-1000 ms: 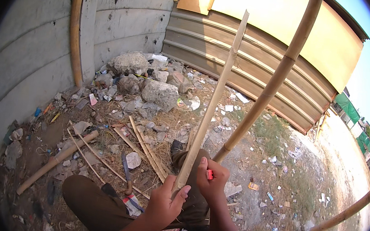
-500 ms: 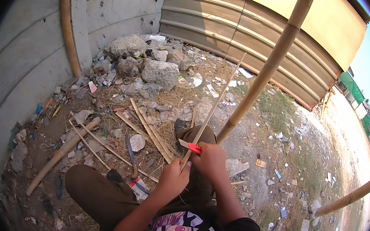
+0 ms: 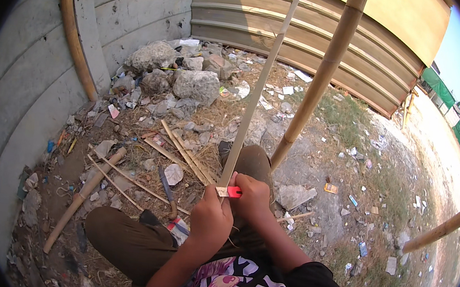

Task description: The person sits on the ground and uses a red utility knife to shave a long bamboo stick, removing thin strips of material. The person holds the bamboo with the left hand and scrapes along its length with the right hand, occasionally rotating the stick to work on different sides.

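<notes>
A long pale bamboo strip [image 3: 257,90] stands nearly upright in front of me, its broad face showing. My left hand [image 3: 211,220] is closed round its lower end. Closed on a red utility knife [image 3: 233,192], my right hand [image 3: 252,197] sits close beside the left. The knife's blade lies across the strip near the left fingers, and the two hands almost touch. Between my bent knees, a knife with a dark blade [image 3: 164,185] and a wooden handle rests on the ground. Several split bamboo strips [image 3: 187,151] lie just beyond it.
A bamboo pole [image 3: 327,69] rises close past my right knee; another slanting pole [image 3: 445,225] stands at the far right. To the left lies a cut bamboo length [image 3: 85,195]. Rocks [image 3: 197,85] and litter cover ground by the concrete wall [image 3: 34,84] and corrugated metal fence [image 3: 243,19].
The bamboo strip has turned from its narrow edge to its broad face and stands higher. The utility knife has moved down and left toward my left hand. The view has shifted slightly.
</notes>
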`<action>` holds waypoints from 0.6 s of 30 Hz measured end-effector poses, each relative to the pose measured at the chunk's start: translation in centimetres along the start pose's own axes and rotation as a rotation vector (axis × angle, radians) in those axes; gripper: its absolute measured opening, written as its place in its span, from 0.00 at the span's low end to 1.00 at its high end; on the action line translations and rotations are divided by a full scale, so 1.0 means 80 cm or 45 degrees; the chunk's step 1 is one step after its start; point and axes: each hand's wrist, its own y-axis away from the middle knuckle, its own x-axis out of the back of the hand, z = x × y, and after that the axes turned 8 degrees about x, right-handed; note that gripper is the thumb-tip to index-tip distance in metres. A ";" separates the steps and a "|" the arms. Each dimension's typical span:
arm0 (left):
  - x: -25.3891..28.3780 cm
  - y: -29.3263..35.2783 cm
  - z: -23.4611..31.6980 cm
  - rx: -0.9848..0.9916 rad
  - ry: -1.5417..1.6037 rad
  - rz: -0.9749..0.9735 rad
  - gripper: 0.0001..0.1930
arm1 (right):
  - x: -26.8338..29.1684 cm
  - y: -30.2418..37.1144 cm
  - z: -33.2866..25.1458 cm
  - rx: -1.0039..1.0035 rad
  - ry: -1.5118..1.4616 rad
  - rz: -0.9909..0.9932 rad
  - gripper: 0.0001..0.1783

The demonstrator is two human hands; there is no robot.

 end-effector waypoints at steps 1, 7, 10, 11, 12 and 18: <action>0.001 0.003 0.000 -0.023 -0.062 0.018 0.14 | -0.001 -0.002 -0.001 -0.015 0.018 0.035 0.11; 0.012 0.014 0.016 -0.020 -0.232 0.084 0.16 | -0.003 -0.025 -0.001 0.172 0.033 0.245 0.13; 0.021 0.016 0.022 0.070 -0.243 0.081 0.14 | 0.000 -0.040 -0.011 0.234 0.104 0.294 0.13; 0.023 0.016 0.023 0.103 -0.243 0.078 0.13 | -0.003 -0.043 -0.010 0.247 0.089 0.292 0.13; 0.024 0.015 0.022 0.098 -0.237 0.103 0.13 | -0.007 -0.045 -0.008 0.261 0.074 0.290 0.13; 0.027 0.010 0.013 0.079 -0.297 0.197 0.17 | -0.021 -0.062 -0.013 0.251 0.034 0.282 0.13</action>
